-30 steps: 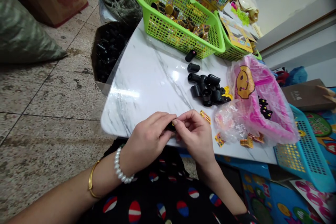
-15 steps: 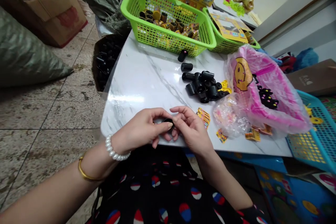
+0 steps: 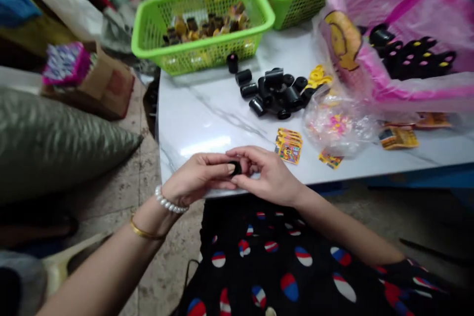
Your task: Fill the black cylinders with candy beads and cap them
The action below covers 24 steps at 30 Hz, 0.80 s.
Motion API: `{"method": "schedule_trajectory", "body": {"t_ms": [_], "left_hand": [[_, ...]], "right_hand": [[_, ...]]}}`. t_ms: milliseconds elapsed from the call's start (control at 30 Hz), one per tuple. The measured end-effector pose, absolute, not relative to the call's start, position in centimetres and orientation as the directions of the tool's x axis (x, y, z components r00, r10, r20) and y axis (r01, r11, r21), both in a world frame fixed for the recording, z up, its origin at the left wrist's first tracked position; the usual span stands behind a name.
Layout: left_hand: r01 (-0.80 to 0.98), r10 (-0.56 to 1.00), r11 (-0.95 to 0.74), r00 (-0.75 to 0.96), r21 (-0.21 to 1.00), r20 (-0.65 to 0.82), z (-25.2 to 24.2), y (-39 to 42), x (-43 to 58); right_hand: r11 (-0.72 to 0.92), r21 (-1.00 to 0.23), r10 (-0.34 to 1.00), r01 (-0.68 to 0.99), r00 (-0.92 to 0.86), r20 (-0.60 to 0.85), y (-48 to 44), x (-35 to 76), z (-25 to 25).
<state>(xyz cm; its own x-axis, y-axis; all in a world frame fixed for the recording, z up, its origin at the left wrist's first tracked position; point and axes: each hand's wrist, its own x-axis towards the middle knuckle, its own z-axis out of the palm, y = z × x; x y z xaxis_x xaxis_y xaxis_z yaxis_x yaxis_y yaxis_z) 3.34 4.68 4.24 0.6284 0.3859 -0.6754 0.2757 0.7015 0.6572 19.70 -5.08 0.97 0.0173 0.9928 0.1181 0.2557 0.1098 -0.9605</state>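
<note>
At the table's front edge, my left hand (image 3: 202, 174) pinches a small black round piece (image 3: 236, 168) between thumb and fingers. My right hand (image 3: 270, 176) meets it from the other side, its fingers curled around the same piece and partly hiding it. Just beyond my right hand lies a stack of yellow printed cards (image 3: 289, 145). A pile of black plastic cylinders (image 3: 274, 91) sits farther back on the white table (image 3: 192, 108), with yellow plastic pieces (image 3: 317, 77) at its right side.
A green basket (image 3: 202, 57) of small wrapped items stands at the back, with a second green basket (image 3: 292, 12) beside it. At right are a clear bag (image 3: 338, 123) of small pink pieces and a plastic-lined pink bin (image 3: 418, 94) holding black pieces. A grey-green sack (image 3: 62, 143) lies at left.
The view has shifted, bringing the pink bin closer. Both hands stay together on the black piece; the right thumb has moved lower, beneath it.
</note>
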Motion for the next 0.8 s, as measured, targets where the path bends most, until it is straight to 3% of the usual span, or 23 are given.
{"method": "schedule_trajectory", "body": {"t_ms": [167,367,533,600,667,800], "left_hand": [[0.216,0.379,0.742,0.646,0.635,-0.662,4.4,5.1,2.6],[0.235,0.558,0.557,0.605,0.797,-0.568,4.6,3.1,3.6],[0.254,0.538,0.511,0.650,0.821,-0.536,5.6,2.2,4.9],[0.236,0.574,0.462,0.655,0.855,-0.491,6.3,2.3,5.4],[0.246,0.622,0.386,0.642,0.889,-0.448,6.7,2.8,6.0],[0.377,0.734,0.111,0.593,0.919,-0.332,6.5,5.0,7.9]], "right_hand": [[0.224,-0.910,0.967,0.350,0.033,0.251,-4.6,19.2,1.0],[0.275,-0.839,0.929,0.469,0.095,0.358,-5.6,17.7,0.7],[0.309,-0.700,0.890,0.643,0.065,0.452,-5.7,20.8,3.1],[0.273,-0.628,0.845,0.729,0.130,0.518,-5.6,24.5,5.4],[0.135,-0.550,0.768,0.824,0.263,0.584,-5.5,29.1,7.8],[-0.102,-0.462,0.656,0.881,0.408,0.635,-6.0,36.4,10.3]]}}
